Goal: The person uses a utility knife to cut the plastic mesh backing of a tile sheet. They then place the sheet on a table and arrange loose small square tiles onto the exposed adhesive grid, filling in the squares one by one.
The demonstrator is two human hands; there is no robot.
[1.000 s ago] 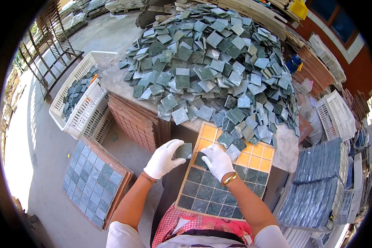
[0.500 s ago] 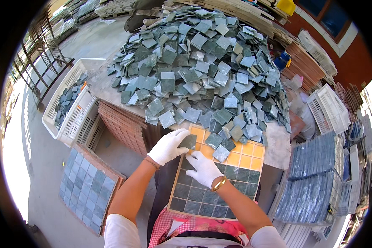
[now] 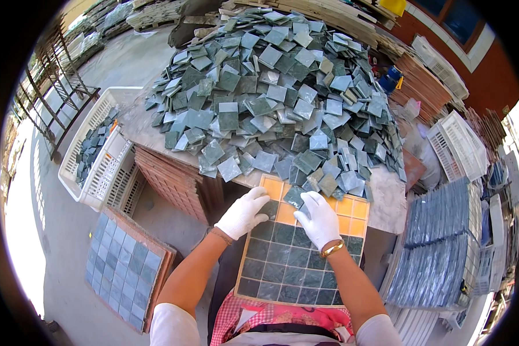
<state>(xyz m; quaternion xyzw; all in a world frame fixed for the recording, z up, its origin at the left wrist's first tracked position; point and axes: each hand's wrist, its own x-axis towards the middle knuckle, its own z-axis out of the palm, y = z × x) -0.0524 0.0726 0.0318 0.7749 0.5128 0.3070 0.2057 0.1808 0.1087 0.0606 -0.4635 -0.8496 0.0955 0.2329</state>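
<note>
A shallow framed grid tray (image 3: pixel 341 224) rests on my lap against the table edge. Dark green square stone tiles (image 3: pixel 277 255) fill its nearer rows, and yellow-orange cells show in its far rows. My left hand (image 3: pixel 240 215), in a white glove, has thumb and fingers closed around a green stone tile (image 3: pixel 269 209) at the tray's left side. My right hand (image 3: pixel 319 220), also gloved, is bent over loose tiles on the yellow cells, its fingertips beside another green tile (image 3: pixel 294 196). Its fingers seem closed on a tile mostly hidden beneath them.
A large heap of loose tiles (image 3: pixel 271 92) covers the table ahead. White crates (image 3: pixel 106 167) with tile pieces stand at left, above a tile-filled panel (image 3: pixel 121 262). Stacked brown trays (image 3: pixel 176 179) lean under the table. Wrapped tile stacks (image 3: pixel 435 248) stand at right.
My right hand has moved right and away from the left hand, onto the loose tiles. My left hand has shifted slightly right and down, with its tile now against the grid.
</note>
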